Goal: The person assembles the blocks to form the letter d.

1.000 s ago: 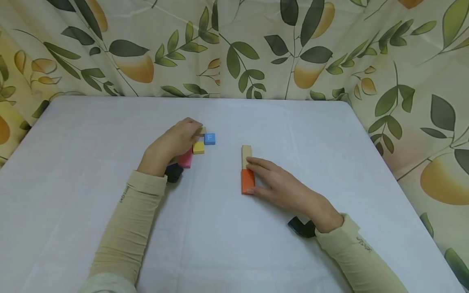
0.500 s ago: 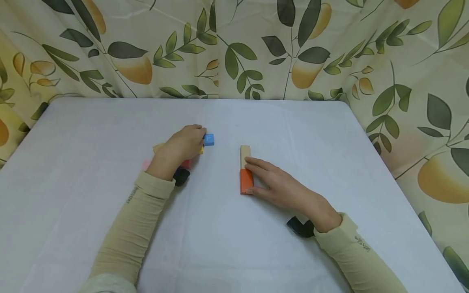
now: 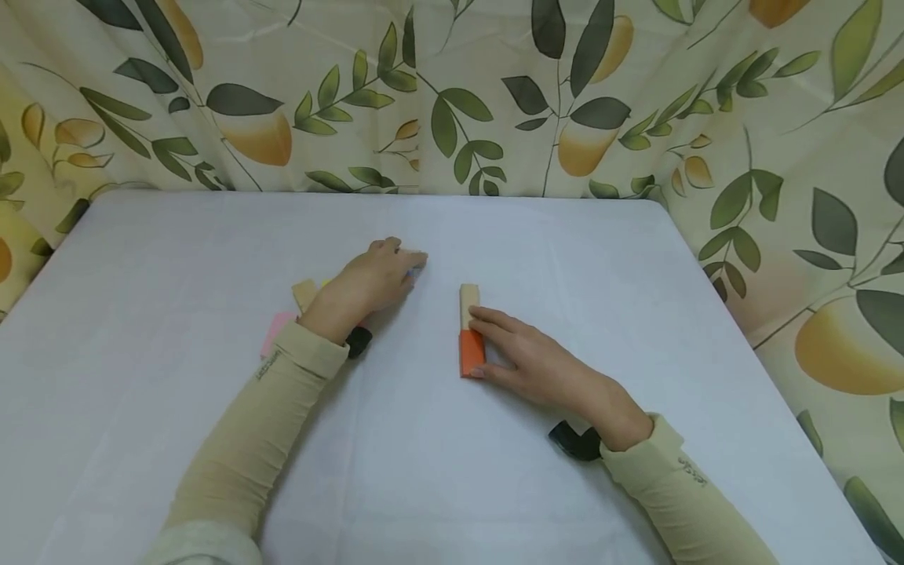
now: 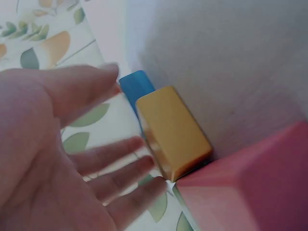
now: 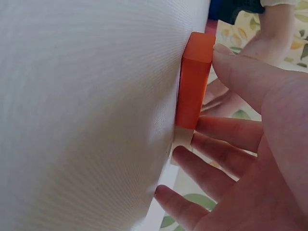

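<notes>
My left hand (image 3: pixel 367 281) reaches over a group of blocks at the left of the table, index finger and thumb spread around a blue block (image 4: pixel 136 85). In the left wrist view the thumb tip is close to the blue block's end, and the other fingers lie beside a yellow block (image 4: pixel 173 127). A magenta block (image 4: pixel 274 178) adjoins the yellow one. My right hand (image 3: pixel 540 365) rests against an orange block (image 3: pixel 471 355) and a plain wooden block (image 3: pixel 469 304) lined up end to end. Its thumb touches the orange block; its straight fingers lie along the side.
A pale pink block (image 3: pixel 276 332) and a light wooden block (image 3: pixel 304 294) lie left of my left wrist, partly hidden by it. The white-covered table (image 3: pixel 424 471) ends at the back against a leaf-patterned curtain (image 3: pixel 452 94).
My left hand has moved to the right, from the wooden piece over to the blue block, uncovering the pale pink and light wooden blocks behind it. The right hand stays in place.
</notes>
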A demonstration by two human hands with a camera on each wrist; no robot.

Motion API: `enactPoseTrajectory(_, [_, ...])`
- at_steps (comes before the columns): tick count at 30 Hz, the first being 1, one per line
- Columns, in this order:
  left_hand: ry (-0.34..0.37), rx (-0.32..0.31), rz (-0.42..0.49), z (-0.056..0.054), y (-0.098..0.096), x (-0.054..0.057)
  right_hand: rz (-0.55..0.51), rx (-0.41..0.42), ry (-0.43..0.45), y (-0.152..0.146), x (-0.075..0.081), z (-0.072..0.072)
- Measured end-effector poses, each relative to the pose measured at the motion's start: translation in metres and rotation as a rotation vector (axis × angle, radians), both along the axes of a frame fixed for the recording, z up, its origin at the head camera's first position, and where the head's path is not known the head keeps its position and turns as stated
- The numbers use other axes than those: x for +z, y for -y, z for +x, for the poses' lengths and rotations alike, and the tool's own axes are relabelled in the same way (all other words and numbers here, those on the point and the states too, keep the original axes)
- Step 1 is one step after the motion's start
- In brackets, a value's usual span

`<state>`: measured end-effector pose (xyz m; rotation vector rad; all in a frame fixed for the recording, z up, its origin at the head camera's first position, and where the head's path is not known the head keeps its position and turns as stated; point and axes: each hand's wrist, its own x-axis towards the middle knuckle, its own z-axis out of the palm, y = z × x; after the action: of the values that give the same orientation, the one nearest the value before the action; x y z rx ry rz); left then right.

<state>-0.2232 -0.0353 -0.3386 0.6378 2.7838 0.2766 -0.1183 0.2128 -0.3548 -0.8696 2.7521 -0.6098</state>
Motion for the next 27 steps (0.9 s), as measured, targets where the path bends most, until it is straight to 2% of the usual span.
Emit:
enactPoseTrajectory(7, [-0.041,-0.088,0.066,-0.008,-0.006,-0.001,0.003,-0.014,-0.003,-0.001,0.000,0.000])
enactPoseTrajectory(17, [-0.027,-0.086,0.071,-0.014,-0.015,-0.001,0.006,-0.008,-0.006,-0.001,0.001,0.000])
enactPoseTrajectory(27, [-0.036,-0.078,0.125,-0.012,-0.025,-0.004,0.008,0.006,-0.016,0.002,0.001,0.000])
